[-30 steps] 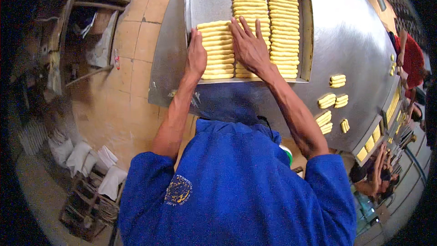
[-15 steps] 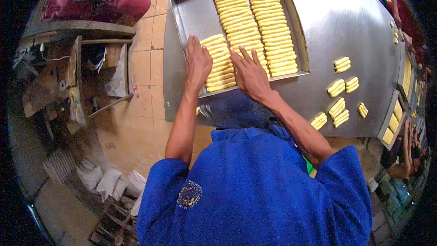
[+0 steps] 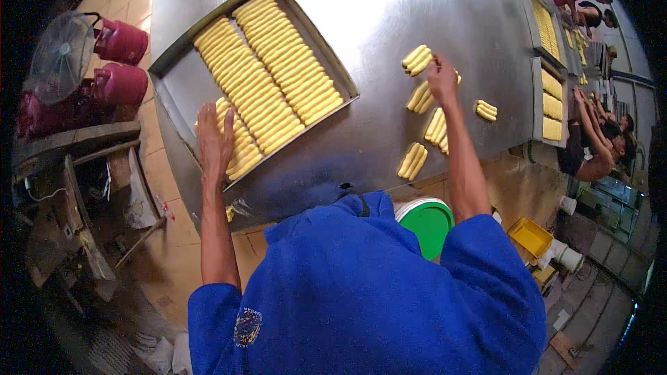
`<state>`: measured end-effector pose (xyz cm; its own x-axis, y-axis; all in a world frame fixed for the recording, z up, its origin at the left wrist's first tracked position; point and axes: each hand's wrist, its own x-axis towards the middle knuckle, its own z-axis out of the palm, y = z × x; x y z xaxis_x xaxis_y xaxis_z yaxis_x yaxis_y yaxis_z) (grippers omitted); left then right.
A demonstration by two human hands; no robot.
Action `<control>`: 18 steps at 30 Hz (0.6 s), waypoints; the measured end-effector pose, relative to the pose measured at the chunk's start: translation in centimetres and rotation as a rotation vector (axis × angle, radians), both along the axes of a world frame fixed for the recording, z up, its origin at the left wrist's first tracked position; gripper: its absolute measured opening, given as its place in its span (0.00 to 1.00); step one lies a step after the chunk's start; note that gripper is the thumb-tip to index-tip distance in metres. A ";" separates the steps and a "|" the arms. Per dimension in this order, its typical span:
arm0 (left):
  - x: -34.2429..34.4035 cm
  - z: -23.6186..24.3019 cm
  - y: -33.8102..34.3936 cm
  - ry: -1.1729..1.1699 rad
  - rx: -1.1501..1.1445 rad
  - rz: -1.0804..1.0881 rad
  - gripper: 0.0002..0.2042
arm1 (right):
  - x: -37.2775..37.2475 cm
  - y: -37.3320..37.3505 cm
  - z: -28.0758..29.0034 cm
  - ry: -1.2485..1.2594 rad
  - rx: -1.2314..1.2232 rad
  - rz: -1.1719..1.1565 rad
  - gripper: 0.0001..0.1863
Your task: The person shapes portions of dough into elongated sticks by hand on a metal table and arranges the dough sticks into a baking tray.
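A square metal tray (image 3: pixel 167 90) lies turned on the table, holding rows of thin yellow dough sticks (image 3: pixel 253 76). My left hand (image 3: pixel 215 139) lies with fingers stretched out over the short left row, near the tray's left wall. Over on the right, my right hand (image 3: pixel 442 83) is above a small bundle of dough sticks (image 3: pixel 456 78), which it partly covers. Its fingers bend downward and their tips are hidden, so a grip cannot be made out. Beside it are another bundle (image 3: pixel 417 60) and a third bundle (image 3: pixel 420 97).
More bundles lie nearer me, one of them (image 3: pixel 413 161) close to the edge of the metal table (image 3: pixel 375 146). Filled trays (image 3: pixel 552 107) stand at the right, with other people (image 3: pixel 590 146) beyond. A green-lidded bucket (image 3: pixel 427 229) is below the table edge; red gas cylinders (image 3: pixel 119 85) stand left.
My right hand has left the tray and moved right to the loose bundles. My left hand stays at the short row. The view has turned, so the tray appears tilted and further left.
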<state>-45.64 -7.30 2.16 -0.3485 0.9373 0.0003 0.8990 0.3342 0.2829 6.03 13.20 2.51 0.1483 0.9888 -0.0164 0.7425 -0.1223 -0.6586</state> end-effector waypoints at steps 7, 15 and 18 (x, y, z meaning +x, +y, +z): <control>5.3 5.7 -3.4 -0.577 0.082 0.201 0.27 | 4.8 7.7 -5.5 -0.458 -0.054 0.282 0.23; 5.8 5.2 -7.8 -0.688 0.194 0.347 0.24 | 4.6 10.4 -3.4 -0.070 -0.395 0.318 0.24; 6.2 5.6 -6.7 -0.750 0.197 0.318 0.21 | 6.0 9.6 -1.8 0.041 -0.267 0.431 0.15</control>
